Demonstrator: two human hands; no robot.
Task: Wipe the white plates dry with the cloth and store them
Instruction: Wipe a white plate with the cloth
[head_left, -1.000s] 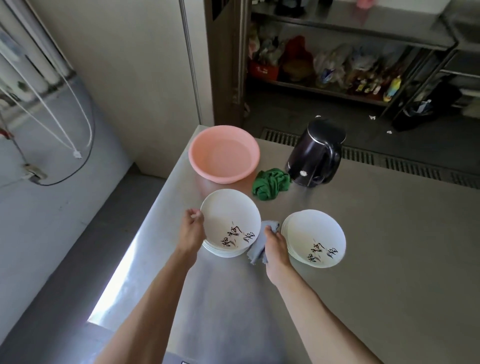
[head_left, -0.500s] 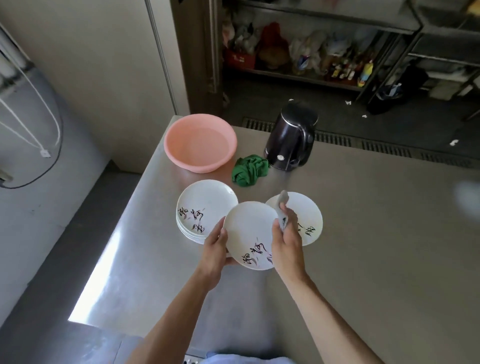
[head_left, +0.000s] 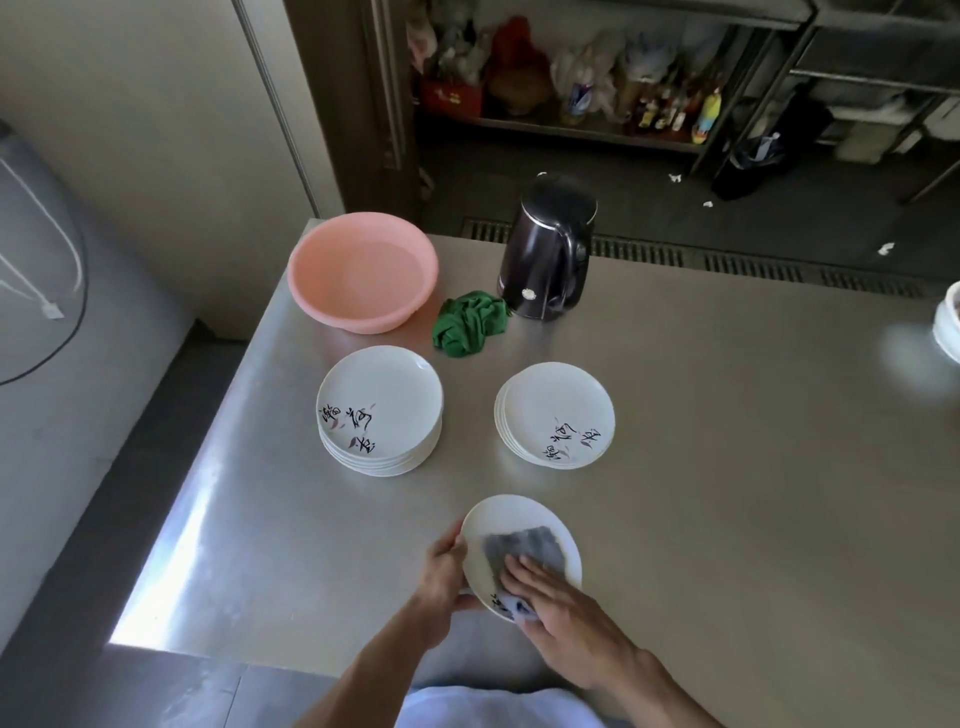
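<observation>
Grip: left hand (head_left: 447, 577) curls round plate (head_left: 509, 519) rim; right hand (head_left: 561, 608) lies flat, pressing cloth (head_left: 524, 551) just right of grip. Beyond, right stack (head_left: 556, 410) sits nearer right hand.

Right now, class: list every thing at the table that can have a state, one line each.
Plate, tilted, gripped at its rim by the left hand.
Cloth, spread on the plate, pressed by the flat right hand.
Left stack, upright, untouched.
Right stack, upright, untouched.
Basin, upright, open.
Kettle, upright, lid shut.
Green rag, crumpled, lying beside the kettle.
</observation>
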